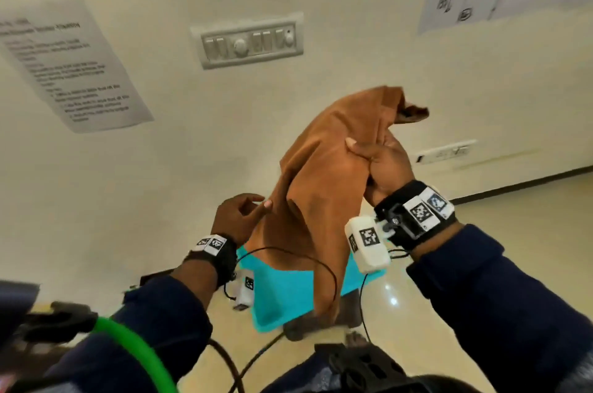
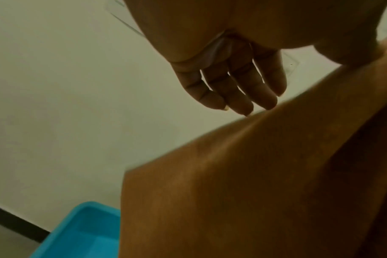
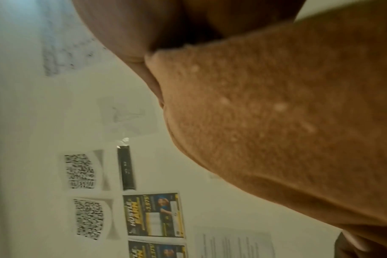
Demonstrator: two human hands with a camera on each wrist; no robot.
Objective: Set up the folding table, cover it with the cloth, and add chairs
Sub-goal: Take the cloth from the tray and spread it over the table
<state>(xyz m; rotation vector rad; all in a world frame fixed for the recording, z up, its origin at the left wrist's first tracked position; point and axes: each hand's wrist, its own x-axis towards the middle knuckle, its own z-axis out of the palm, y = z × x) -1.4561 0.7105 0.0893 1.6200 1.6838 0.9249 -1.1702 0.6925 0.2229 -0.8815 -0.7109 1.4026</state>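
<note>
While the rust-brown soft woven cloth (image 1: 321, 187) hung bunched in the air above a bright turquoise plastic surface (image 1: 282, 290), gripped high in the right hand (image 1: 382, 164), thumb and curled fingers (image 1: 356, 146) pinching a fold. Left hand (image 1: 239, 216) loose and spread, fingertips (image 2: 243, 104) just brushing the drape, holding nothing. Judged to be the covering step, barely begun. Called next for finding an edge and shaking the limp, creased fabric flat.
</note>
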